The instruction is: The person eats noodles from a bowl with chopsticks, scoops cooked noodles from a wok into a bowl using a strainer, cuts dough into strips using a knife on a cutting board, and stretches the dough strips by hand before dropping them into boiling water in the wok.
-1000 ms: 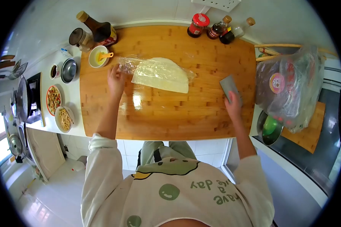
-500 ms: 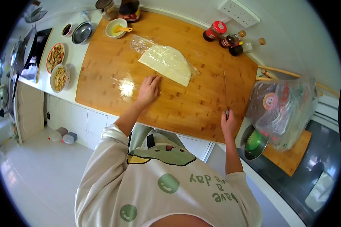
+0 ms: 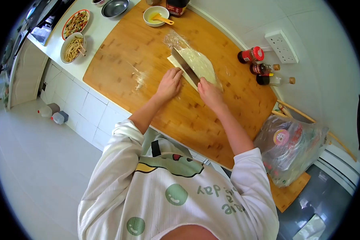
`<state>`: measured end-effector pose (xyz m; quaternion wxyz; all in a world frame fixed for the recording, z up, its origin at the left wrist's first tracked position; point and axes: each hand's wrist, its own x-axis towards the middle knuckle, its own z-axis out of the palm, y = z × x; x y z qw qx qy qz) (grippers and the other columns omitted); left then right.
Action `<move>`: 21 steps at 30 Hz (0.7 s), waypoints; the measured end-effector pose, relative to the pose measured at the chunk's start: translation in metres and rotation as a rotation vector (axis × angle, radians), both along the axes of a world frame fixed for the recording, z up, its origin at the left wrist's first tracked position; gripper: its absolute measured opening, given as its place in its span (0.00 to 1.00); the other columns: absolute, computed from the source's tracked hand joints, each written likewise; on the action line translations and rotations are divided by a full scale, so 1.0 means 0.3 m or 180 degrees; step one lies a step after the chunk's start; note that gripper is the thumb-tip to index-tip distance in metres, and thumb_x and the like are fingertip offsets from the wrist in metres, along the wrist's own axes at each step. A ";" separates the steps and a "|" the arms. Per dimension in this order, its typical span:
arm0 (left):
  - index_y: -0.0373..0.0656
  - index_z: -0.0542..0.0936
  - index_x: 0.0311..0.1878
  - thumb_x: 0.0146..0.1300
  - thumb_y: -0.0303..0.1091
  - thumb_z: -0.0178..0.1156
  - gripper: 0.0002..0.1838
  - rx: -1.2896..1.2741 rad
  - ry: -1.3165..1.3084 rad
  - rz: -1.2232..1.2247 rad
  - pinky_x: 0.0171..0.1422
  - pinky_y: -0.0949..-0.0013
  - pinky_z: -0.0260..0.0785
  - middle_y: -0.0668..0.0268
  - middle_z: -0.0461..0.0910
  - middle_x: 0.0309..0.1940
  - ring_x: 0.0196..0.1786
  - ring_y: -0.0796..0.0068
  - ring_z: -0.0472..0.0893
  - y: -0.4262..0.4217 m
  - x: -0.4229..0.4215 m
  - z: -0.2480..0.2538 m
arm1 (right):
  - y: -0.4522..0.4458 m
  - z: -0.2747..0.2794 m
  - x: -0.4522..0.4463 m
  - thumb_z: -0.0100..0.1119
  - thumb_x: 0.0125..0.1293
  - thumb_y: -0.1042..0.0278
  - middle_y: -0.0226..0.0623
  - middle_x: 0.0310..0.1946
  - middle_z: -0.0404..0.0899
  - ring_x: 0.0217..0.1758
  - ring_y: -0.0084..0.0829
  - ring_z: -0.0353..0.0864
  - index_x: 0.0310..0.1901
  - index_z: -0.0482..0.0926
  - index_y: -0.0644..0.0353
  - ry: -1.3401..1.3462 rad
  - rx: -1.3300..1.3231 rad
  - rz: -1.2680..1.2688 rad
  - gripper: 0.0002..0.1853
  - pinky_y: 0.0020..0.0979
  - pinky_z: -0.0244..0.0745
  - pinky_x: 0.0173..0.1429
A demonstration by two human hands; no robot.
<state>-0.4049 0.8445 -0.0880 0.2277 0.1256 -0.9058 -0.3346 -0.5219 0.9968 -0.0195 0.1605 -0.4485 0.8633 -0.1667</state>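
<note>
Head view: gripping the knife (image 3: 185, 66) in the right hand (image 3: 211, 94), laying its blade along already flattened dough (image 3: 201, 63) at twelve o'clock, resting the loosely open left hand (image 3: 169, 84) alongside, leaving most uncut.

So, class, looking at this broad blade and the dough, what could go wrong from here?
The left hand has its fingertips close to the blade, so a slip by the right hand could nick them. Clear film bunches by the blade's far end, beside the dough; it might snag or get cut in.
</note>
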 end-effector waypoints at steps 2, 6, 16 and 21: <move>0.35 0.72 0.52 0.52 0.24 0.56 0.21 -0.0017 0.0034 0.0012 0.62 0.61 0.64 0.55 0.71 0.51 0.56 0.55 0.70 -0.007 -0.006 -0.012 | -0.012 -0.014 0.010 0.47 0.68 0.64 0.53 0.24 0.75 0.29 0.55 0.75 0.35 0.66 0.62 0.0082 0.0171 0.0026 0.10 0.51 0.68 0.32; 0.35 0.73 0.52 0.51 0.24 0.57 0.22 -0.0020 0.0041 0.0013 0.63 0.61 0.64 0.55 0.71 0.51 0.57 0.54 0.69 -0.014 -0.011 -0.061 | -0.028 -0.035 0.007 0.46 0.68 0.64 0.53 0.24 0.75 0.30 0.56 0.75 0.35 0.66 0.61 -0.0050 0.0281 0.0007 0.09 0.52 0.68 0.34; 0.36 0.72 0.54 0.52 0.27 0.58 0.23 -0.0174 -0.0100 -0.0095 0.64 0.60 0.61 0.57 0.70 0.55 0.60 0.56 0.67 -0.016 0.002 -0.090 | -0.050 -0.026 0.011 0.44 0.68 0.64 0.53 0.25 0.77 0.30 0.57 0.76 0.36 0.67 0.61 -0.0107 0.0379 0.0073 0.09 0.53 0.69 0.34; 0.37 0.73 0.55 0.53 0.28 0.58 0.23 -0.0231 -0.0153 -0.0164 0.65 0.59 0.59 0.58 0.69 0.56 0.62 0.57 0.66 -0.018 -0.002 -0.101 | -0.054 -0.014 0.004 0.42 0.68 0.65 0.53 0.26 0.77 0.30 0.57 0.77 0.37 0.69 0.62 -0.0060 0.0441 0.0158 0.09 0.54 0.70 0.35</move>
